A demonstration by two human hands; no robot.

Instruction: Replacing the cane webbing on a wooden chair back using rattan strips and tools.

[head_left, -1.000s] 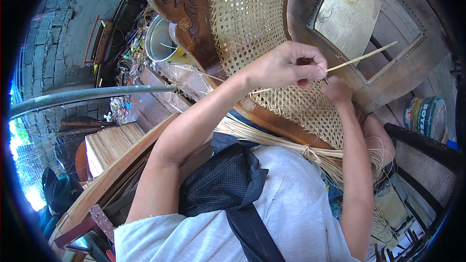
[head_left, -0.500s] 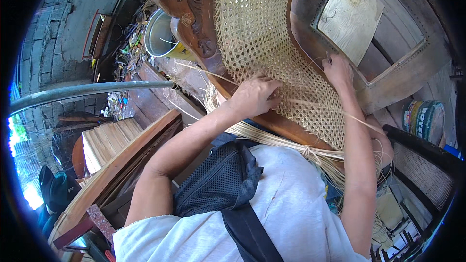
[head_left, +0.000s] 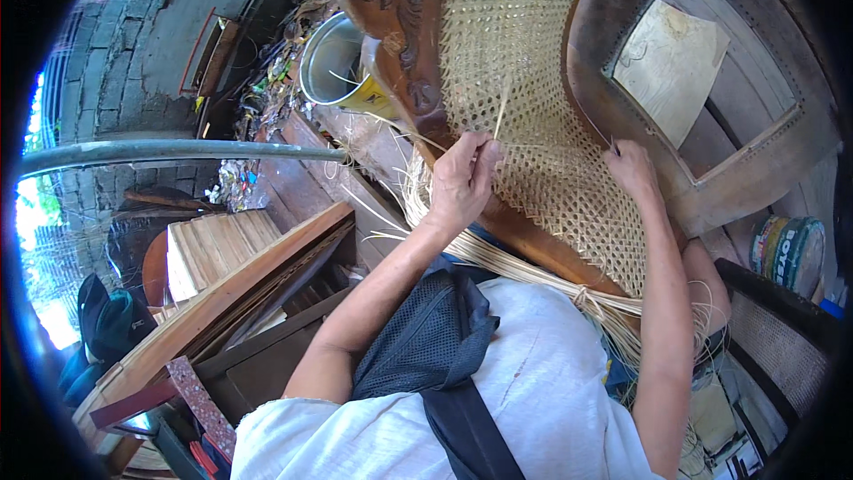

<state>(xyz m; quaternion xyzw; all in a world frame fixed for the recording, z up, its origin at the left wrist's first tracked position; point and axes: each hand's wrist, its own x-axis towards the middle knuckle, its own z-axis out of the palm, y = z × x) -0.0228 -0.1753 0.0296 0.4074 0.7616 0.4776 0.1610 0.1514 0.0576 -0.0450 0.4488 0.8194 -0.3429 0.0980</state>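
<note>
A woven cane panel with open holes fills a carved brown wooden chair frame in front of me. My left hand is closed in a pinch on a pale cane strand, whose free end points up across the weave. The hand is over the panel's left edge. At the panel's right edge, my right hand is closed with fingertips pinched together. Something thin and dark shows at these fingertips, too small to name. A tied bundle of cane strands lies across my lap, below the frame.
A second wooden frame with a square opening stands at the right, near a labelled can. Beyond the carved frame is a metal bucket. A metal pipe crosses the left side, above stacked wood pieces.
My left hand has gone from lying on the weave to pinching a strand that points upward. My right hand stays by the panel's right edge. The whole view has shifted a little.
</note>
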